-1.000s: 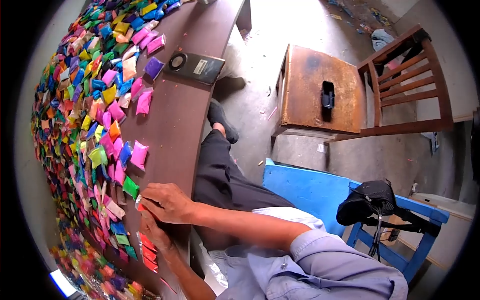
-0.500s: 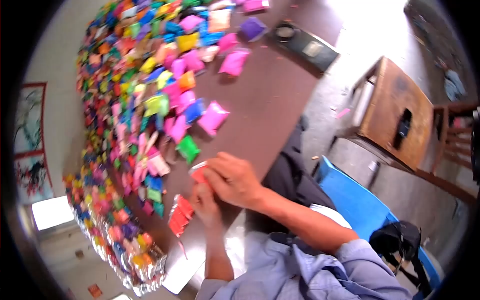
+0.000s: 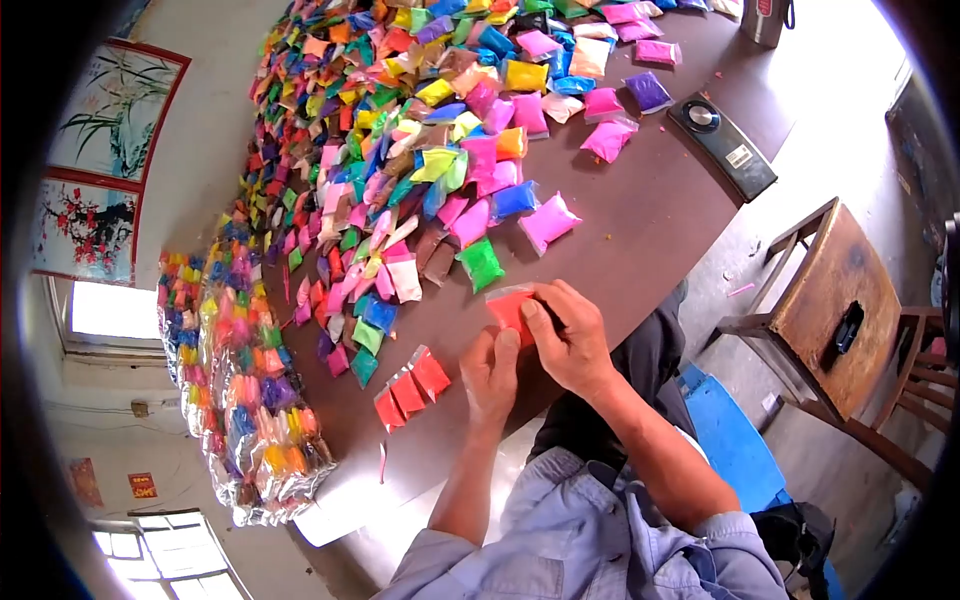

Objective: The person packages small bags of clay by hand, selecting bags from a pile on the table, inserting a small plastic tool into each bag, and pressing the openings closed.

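Between both hands, above the table's near edge, is a red packet (image 3: 509, 308) with a clear top edge. My right hand (image 3: 570, 335) pinches its right side with thumb and fingers. My left hand (image 3: 490, 372) is closed at the packet's lower side, its fingers curled. Several red packets (image 3: 409, 392) lie side by side on the brown table (image 3: 620, 240), left of my left hand. A green packet (image 3: 481, 264) and a pink packet (image 3: 549, 222) rest just beyond the hands.
A large heap of colourful packets (image 3: 330, 130) covers the table's far left side. Clear bags of packets (image 3: 250, 400) stand at the left end. A dark box-like device (image 3: 722, 147) lies near the right edge. A wooden stool (image 3: 840, 300) and blue seat (image 3: 735, 440) stand on the right.
The view has swung left, so the table and hands appear farther right and the wall pictures show. Both hands still hold the red packet, which is now more visible.
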Demonstrator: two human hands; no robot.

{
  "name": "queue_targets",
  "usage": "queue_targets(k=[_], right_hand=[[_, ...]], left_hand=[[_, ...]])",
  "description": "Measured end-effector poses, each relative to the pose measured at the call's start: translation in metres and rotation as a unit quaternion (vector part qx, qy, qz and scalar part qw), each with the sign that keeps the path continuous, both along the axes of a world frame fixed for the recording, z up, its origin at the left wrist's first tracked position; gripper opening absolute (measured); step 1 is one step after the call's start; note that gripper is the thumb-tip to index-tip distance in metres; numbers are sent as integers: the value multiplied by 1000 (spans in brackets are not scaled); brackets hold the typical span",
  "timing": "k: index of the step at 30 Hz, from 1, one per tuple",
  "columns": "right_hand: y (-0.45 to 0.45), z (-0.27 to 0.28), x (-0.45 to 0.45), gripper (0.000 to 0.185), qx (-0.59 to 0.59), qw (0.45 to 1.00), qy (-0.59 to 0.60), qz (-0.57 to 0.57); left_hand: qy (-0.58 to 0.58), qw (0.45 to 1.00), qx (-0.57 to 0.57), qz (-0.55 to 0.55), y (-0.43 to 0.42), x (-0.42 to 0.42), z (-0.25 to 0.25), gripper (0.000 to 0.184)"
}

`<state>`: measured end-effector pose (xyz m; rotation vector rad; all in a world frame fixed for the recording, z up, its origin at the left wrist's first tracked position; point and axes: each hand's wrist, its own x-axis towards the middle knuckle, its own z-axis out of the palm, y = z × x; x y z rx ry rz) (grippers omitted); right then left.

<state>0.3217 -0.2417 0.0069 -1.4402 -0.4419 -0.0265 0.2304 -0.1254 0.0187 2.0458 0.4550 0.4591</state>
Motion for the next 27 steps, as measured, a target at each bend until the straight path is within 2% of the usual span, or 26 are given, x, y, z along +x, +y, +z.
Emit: queue_targets(k=[3, 6, 9, 14, 18, 20, 23, 27], right_hand=[[0, 0, -2, 15, -8, 1000, -2, -5], [3, 0, -3, 14, -8, 1000, -14, -19], [6, 2, -5, 15, -2, 1000, -16, -8], [3, -1, -8, 14, -28, 997, 51, 53], [2, -4, -5, 11, -48, 995, -30, 76], [1, -4, -8, 11, -56, 994, -41, 88], [0, 0, -9, 13, -75, 990, -54, 103], [-5, 14, -20, 15, -127, 982, -42, 136]], left_hand=[[-52, 997, -57, -30, -4, 5, 5, 28], [-71, 996, -29, -36, -3, 8, 3, 26], [-34, 999, -7, -21, 5, 1, -4, 25], [-33, 998, 42, -17, 0, -13, -1, 28], [-77, 996, -41, 1, 0, -21, -1, 31], [-66, 989, -127, 20, -4, -23, 12, 34], [-69, 994, -79, 2, 5, -25, -2, 34], [-97, 992, -73, 14, 11, -30, -16, 35]])
